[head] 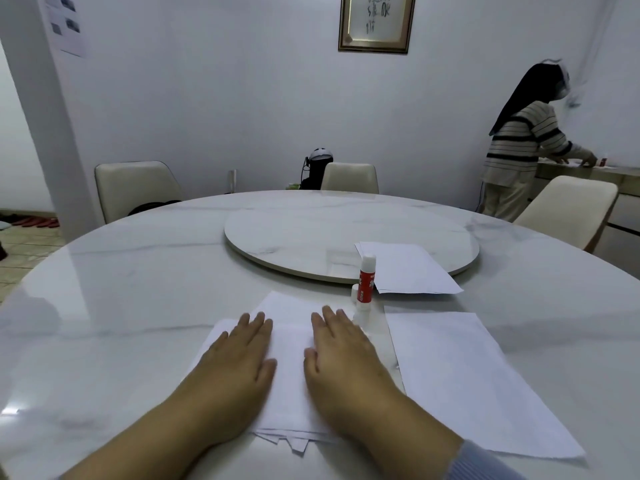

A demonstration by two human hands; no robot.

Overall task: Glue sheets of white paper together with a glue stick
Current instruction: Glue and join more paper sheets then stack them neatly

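A stack of white paper sheets (289, 358) lies on the table in front of me, its lower edges uneven. My left hand (239, 362) rests flat on the stack's left half, fingers spread. My right hand (341, 358) lies flat on its right half. Just past my right fingertips a red-and-white glue stick (366, 282) stands upright, with its white cap (354, 293) beside it. A separate white sheet (474, 379) lies to the right of the stack. More white sheets (412, 268) rest partly on the turntable.
A round marble table (121, 306) carries a raised turntable (311, 233) in its middle. Cream chairs (135, 188) stand around the far side. A person in a striped top (519, 150) works at a counter at the far right.
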